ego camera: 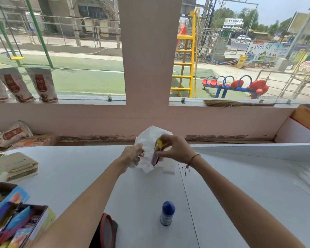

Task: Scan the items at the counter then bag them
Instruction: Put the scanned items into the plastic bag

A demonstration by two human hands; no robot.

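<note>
Here the right hand [175, 149] fingers pinch a packet [157, 152] inside the white bag [149, 138].

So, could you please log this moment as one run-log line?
stage: bagging | left hand: holds white bag open | right hand: lowering yellow-purple packet in | blue bottle: upright on counter

White bag [151, 140]; yellow-purple packet [157, 152]; blue bottle [167, 213].

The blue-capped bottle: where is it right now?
In the head view, the blue-capped bottle stands upright on the white counter, low and centre, between the forearms, well short of the white bag both hands hold.
</note>
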